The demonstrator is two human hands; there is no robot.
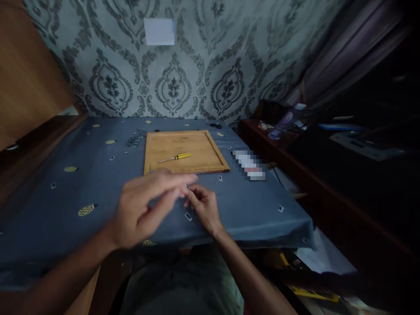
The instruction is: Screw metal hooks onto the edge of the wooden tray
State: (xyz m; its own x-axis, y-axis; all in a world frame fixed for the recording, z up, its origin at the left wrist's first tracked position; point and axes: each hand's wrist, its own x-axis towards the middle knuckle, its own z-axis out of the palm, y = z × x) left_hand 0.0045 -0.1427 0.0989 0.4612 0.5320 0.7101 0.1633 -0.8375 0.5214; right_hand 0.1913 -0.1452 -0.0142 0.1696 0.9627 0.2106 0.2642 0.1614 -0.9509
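Note:
My left hand (144, 205) is slightly smeared by motion, its fingers stretched out to the right over the near part of the table. Their tips come close to my right hand (204, 204); whether they touch it I cannot tell. My right hand is closed in a pinch, with a small pale glint (186, 186) at its fingertips, too small to name. Just beyond both hands a wooden frame with a recessed panel (193, 146) lies flat. On the panel rests a screwdriver (179, 156) with a yellow and black handle, its shaft pointing left.
A blue patterned cloth (108, 192) covers the table. Left of the frame lies a heap of small metal pieces (135, 138). A blurred-out packet (248, 165) lies on the right, and a small dark object (215, 125) behind. A plastic bottle (286, 122) stands on the side furniture.

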